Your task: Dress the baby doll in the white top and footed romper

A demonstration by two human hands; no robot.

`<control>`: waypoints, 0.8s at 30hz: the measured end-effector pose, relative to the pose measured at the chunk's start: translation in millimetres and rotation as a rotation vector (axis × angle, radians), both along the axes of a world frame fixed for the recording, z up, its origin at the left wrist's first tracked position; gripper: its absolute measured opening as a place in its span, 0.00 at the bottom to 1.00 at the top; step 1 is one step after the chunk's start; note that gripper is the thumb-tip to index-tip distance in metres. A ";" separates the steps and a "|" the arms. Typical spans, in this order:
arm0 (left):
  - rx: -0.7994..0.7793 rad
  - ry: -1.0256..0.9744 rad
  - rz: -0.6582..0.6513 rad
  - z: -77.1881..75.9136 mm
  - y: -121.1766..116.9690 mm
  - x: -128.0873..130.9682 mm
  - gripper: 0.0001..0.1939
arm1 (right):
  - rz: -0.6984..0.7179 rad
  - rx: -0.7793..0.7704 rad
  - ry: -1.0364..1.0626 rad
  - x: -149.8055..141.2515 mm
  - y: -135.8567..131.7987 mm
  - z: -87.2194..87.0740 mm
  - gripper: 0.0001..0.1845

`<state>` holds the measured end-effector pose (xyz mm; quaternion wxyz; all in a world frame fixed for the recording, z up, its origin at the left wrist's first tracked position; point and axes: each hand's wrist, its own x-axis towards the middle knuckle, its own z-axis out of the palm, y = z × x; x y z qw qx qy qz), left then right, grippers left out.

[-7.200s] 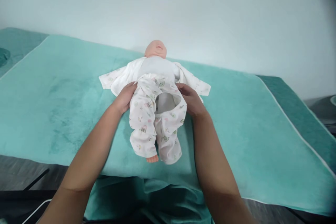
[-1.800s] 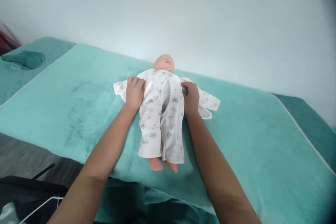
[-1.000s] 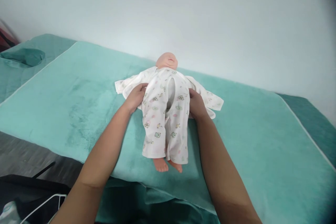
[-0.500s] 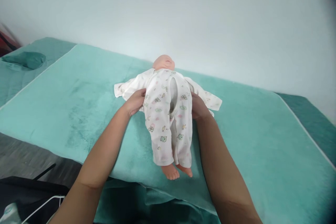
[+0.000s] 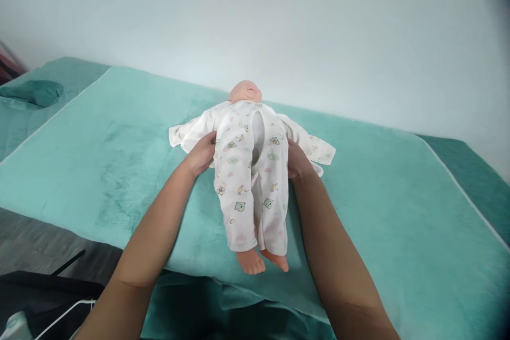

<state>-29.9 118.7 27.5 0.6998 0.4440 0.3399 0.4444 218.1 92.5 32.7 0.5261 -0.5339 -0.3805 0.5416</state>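
Observation:
A baby doll (image 5: 245, 91) lies on its back on the teal-covered bed, its head toward the wall and its bare feet (image 5: 251, 262) toward me. It wears a white long-sleeved top (image 5: 199, 123) with the sleeves spread out, and white printed open-crotch trousers (image 5: 235, 186). At the left side of the trousers' hip, my left hand (image 5: 203, 153) is closed on the fabric, its fingertips partly behind the cloth. My right hand (image 5: 298, 160) grips the opposite side at the same height; most of its fingers are hidden by the trousers.
Teal sheeting (image 5: 382, 212) covers the bed, which runs along a white wall (image 5: 319, 26). A face hole (image 5: 40, 93) shows at the bed's left end. Below the left front edge are a black item (image 5: 43, 297), a white cord (image 5: 66, 312) and a pale bottle-like object (image 5: 18, 325).
The view has shifted slightly, moving the doll a little left in the picture. Both hands stay at the sides of the trousers; the feet have swung slightly leftward.

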 end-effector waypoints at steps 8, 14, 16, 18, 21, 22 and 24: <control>-0.014 0.054 0.013 -3.7 1.6 0.1 0.23 | -0.036 0.074 -0.029 -1.3 -0.9 1.6 0.22; -0.025 0.017 0.090 -2.0 -0.3 0.2 0.26 | -0.038 0.093 -0.003 -0.2 1.7 -1.6 0.22; -0.047 0.021 0.106 0.1 -1.0 0.5 0.26 | -0.036 0.095 -0.012 -0.7 2.2 -1.3 0.19; -0.056 0.018 0.101 1.6 -1.4 0.9 0.25 | -0.040 0.086 0.004 -1.8 2.7 0.1 0.17; -0.064 0.008 0.083 1.8 -1.2 1.1 0.23 | -0.066 0.056 0.038 -2.9 2.9 3.2 0.13; -0.069 0.006 0.077 1.4 -1.1 1.1 0.22 | -0.075 0.047 0.044 -2.8 2.7 4.2 0.13; -0.081 0.004 0.064 0.2 -0.7 1.1 0.21 | -0.096 0.029 0.051 -2.3 2.2 6.2 0.12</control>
